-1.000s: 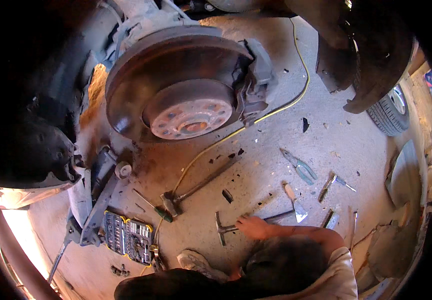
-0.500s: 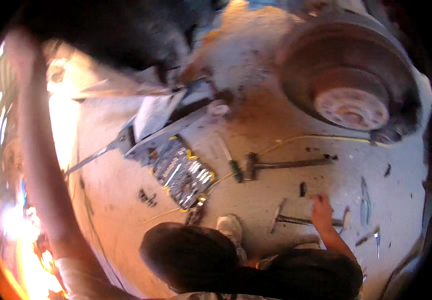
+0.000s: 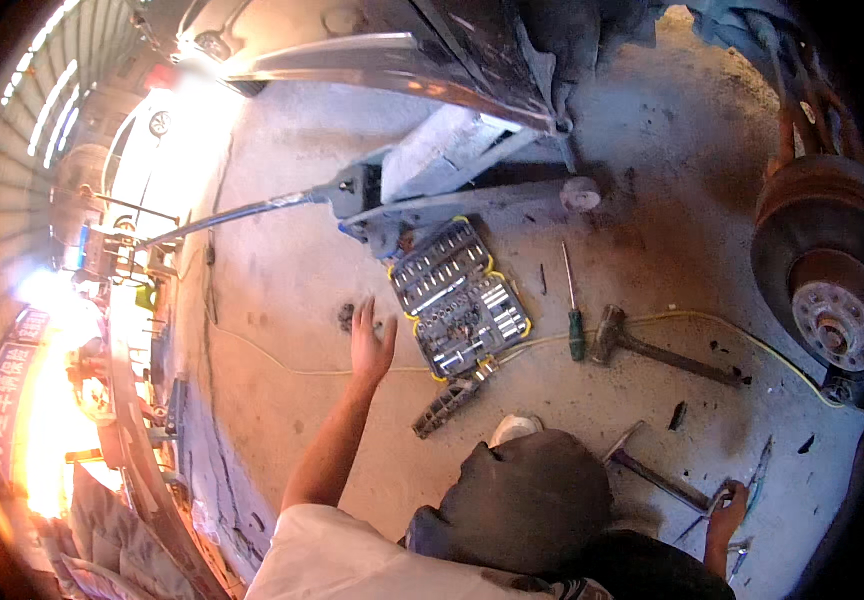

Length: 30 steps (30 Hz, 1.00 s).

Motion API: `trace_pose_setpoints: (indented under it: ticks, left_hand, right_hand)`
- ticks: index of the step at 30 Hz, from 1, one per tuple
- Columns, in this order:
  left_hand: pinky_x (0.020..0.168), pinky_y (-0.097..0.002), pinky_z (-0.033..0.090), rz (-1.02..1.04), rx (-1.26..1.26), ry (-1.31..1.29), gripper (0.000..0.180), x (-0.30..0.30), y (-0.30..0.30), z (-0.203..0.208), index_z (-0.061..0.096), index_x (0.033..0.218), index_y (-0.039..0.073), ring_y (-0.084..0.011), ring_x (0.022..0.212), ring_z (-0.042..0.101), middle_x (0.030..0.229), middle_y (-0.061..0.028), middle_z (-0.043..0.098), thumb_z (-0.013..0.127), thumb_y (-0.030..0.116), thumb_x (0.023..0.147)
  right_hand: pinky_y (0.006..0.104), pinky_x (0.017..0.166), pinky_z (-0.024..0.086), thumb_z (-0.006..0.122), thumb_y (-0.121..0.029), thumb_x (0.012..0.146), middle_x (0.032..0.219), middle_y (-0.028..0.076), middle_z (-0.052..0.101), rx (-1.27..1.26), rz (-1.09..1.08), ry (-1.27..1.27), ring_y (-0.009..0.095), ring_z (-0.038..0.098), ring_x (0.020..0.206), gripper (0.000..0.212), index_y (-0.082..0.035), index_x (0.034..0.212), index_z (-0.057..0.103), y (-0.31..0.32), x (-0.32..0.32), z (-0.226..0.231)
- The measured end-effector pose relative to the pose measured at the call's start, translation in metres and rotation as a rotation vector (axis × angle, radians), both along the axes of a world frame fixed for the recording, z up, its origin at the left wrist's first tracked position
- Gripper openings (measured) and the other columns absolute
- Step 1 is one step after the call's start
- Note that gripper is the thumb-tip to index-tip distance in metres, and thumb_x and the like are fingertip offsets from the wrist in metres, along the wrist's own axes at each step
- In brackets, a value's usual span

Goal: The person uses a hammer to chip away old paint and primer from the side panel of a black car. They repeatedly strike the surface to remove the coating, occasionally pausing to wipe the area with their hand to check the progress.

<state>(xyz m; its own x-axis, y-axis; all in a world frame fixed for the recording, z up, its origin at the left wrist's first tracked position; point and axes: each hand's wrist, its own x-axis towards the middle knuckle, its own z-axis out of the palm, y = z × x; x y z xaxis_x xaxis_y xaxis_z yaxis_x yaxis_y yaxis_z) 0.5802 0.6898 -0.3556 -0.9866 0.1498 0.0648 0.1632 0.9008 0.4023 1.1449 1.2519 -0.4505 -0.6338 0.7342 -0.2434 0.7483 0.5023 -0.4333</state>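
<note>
My left hand (image 3: 372, 340) is open, its fingers spread, over the concrete floor beside an open socket set (image 3: 422, 345) with yellow latches. Small dark pieces (image 3: 347, 317) lie by its fingertips. Far to the right, my right hand (image 3: 724, 515) is low at the handle end of a hammer (image 3: 664, 481). Its fingers are curled around something I cannot make out. Pliers (image 3: 760, 465) lie just beyond that hand. A green-handled screwdriver (image 3: 577, 335) and a sledgehammer (image 3: 677, 361) rest on the floor between the socket set and the wheel hub.
A floor jack (image 3: 452, 200) with a long handle (image 3: 242, 215) stands ahead, under a vehicle's body (image 3: 352, 65). At the right is a rusty brake disc with its hub (image 3: 832, 320). A yellow hose (image 3: 697, 313) crosses the floor. A dark ribbed piece (image 3: 447, 405) lies near my knee.
The view has swung left and sharpened. My left arm, raised at the left edge before, is now lowered over the floor. My right hand has moved from above the hammer to its handle end.
</note>
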Motion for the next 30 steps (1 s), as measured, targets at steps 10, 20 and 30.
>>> trace_pose_setpoints:
  ticks: [10, 20, 30]
  left_hand:
    - [0.093, -0.0475, 0.050, -0.260, -0.311, -0.532, 0.050, 0.156, -0.051, -0.116, 0.062, 0.121, 0.001, -0.0426, 0.109, 0.060, 0.121, -0.0250, 0.062, 0.068, 0.040, 0.089]
    - [0.087, -0.0475, 0.051, -0.262, -0.534, -0.840, 0.047, 0.062, 0.084, -0.107, 0.064, 0.118, 0.005, -0.0406, 0.103, 0.063, 0.114, -0.0205, 0.066, 0.066, 0.042, 0.089]
    - [0.082, -0.0475, 0.053, -0.267, -0.575, -0.758, 0.043, 0.018, 0.103, -0.057, 0.067, 0.116, 0.009, -0.0385, 0.096, 0.066, 0.107, -0.0161, 0.069, 0.065, 0.043, 0.089]
  right_hand:
    - [0.0388, 0.080, 0.053, 0.061, -0.012, 0.090, 0.092, 0.012, 0.067, -0.246, -0.505, 0.152, 0.025, 0.065, 0.089, 0.017, 0.001, 0.100, 0.065, -0.022, 0.078, 0.002]
    - [0.0511, 0.087, 0.050, 0.070, -0.022, 0.085, 0.124, 0.023, 0.057, 0.166, -0.889, -0.339, 0.043, 0.059, 0.108, 0.050, -0.007, 0.130, 0.052, -0.160, 0.120, 0.031]
    - [0.0460, 0.086, 0.052, 0.071, -0.037, 0.079, 0.115, 0.024, 0.061, -0.093, -1.510, -0.399, 0.036, 0.063, 0.097, 0.068, -0.001, 0.133, 0.050, -0.160, 0.186, -0.037]
